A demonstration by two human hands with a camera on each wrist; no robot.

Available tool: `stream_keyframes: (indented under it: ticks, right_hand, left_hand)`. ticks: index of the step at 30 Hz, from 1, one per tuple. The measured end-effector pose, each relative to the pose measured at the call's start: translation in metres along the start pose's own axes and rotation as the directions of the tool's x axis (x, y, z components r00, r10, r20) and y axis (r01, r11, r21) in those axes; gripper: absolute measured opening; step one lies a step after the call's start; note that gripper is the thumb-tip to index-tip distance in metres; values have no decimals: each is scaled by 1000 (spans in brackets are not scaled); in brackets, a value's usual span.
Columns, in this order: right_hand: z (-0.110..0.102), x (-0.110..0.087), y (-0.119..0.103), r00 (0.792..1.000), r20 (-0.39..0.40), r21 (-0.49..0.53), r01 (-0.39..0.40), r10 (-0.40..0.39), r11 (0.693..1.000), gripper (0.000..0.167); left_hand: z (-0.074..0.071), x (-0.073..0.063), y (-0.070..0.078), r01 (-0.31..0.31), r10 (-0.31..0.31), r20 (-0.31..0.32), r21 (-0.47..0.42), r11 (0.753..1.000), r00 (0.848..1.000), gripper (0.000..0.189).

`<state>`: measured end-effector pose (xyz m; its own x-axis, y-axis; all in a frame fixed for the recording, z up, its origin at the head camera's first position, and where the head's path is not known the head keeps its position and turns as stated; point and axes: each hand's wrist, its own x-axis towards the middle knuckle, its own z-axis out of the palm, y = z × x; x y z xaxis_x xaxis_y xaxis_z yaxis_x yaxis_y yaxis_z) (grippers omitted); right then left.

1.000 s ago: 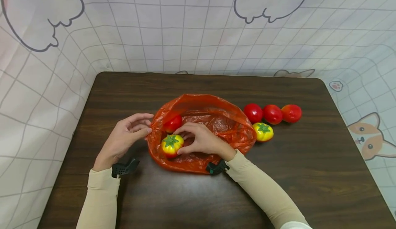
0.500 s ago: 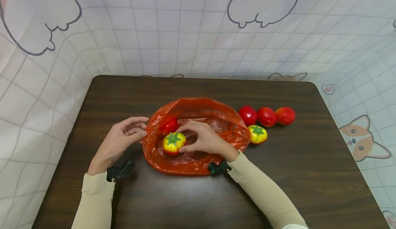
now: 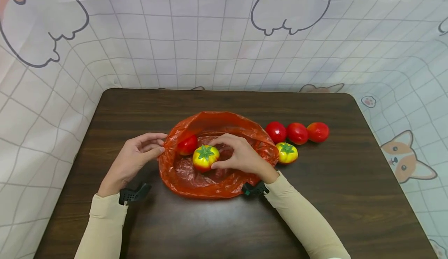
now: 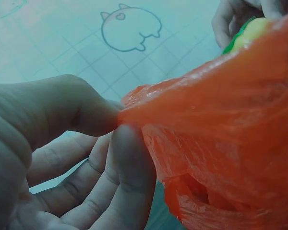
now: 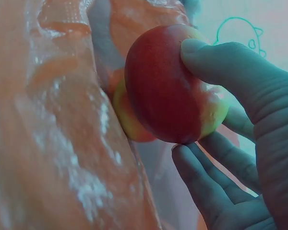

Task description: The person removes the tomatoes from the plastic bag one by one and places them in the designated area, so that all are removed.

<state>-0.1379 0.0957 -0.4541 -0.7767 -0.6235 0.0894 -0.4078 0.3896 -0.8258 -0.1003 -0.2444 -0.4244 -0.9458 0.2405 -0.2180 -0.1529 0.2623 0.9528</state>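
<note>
Sleeves: cream, the left one (image 3: 105,228) and the right one (image 3: 304,216) both entering from the near edge, a black wrist device (image 3: 134,193) at the left cuff and a second device (image 3: 254,189) at the right.
Left hand (image 3: 134,160): thumb and forefinger pinch the bag's left edge; the other fingers are loosely bent.
Right hand (image 3: 241,156): thumb and fingertips grip the yellow-red fruit from its right side.
Red bag (image 3: 199,193): thin, crinkled plastic on the table, its mouth spread wide.
Yellow-red fruit (image 3: 205,158): within the bag's mouth, green star upward (whether it touches the bottom, I cannot tell).
Red fruit (image 3: 188,145): inside the bag, just left of the gripped one, partly behind the film.
Outside fruits: a yellow one (image 3: 287,153) right beside the bag; behind it, three red ones (image 3: 297,133) in a row.
Table (image 3: 175,231): dark wood grain.
Backdrop cloth (image 3: 210,49): white, gridded, with cartoon corgis.
</note>
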Motion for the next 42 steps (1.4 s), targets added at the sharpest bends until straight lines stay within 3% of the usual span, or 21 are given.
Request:
stream_keyframes:
  ticks: [5, 17, 27, 42]
  right_hand:
    - [-9, -4, 3, 1000, -20, -4, 13, -13, 1000, 54]
    - [-26, -13, 5, 999, -47, -11, 11, -11, 1000, 56]
    - [-42, -26, 11, 994, -111, -76, -8, -1, 997, 56]
    - [-62, -44, 21, 987, -154, 0, -46, 46, 999, 56]
  left_hand:
    - [0, -2, 4, 16, -16, -6, -19, 1000, 1000, 45]
    - [2, -4, 9, 26, -25, -11, 40, 999, 1000, 48]
    - [4, -2, 12, 38, -37, -9, 111, 993, 999, 49]
    - [3, -2, 12, 63, -62, -9, 182, 981, 998, 47]
